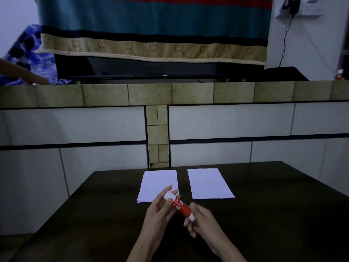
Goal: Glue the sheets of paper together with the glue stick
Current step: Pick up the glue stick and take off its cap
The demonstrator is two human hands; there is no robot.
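The glue stick point(179, 205) was held in the air above the near part of the dark table point(264, 214), a red tube with a white cap at its upper-left end and a white base at its lower-right end. It lay tilted, the cap end higher and farther from the person, the base end lower and nearer.

The left hand point(160, 208) came up from the bottom edge, forearm angled inward, palm turned toward the tube. Its thumb and fingertips pinched the white cap — the index finger stretched along the cap's far side, the thumb pressing on the near side. The right hand point(200, 218) came in from the lower right, wrist bent, its fingers curled round the tube's lower end near the white base, the thumb lying on top of the red body. Both hands gripped the stick; the cap was still seated on the tube.

Beyond the hands two white sheets of paper lay flat on the table, side by side with a strip of dark wood between them: the left sheet point(160, 180), just behind the left hand and partly hidden by it, and the right sheet point(208, 183), fully in view.

Behind the table stood a tiled wall ledge point(151, 93), and on it a dark television point(151, 69) draped with a striped blanket point(151, 25).
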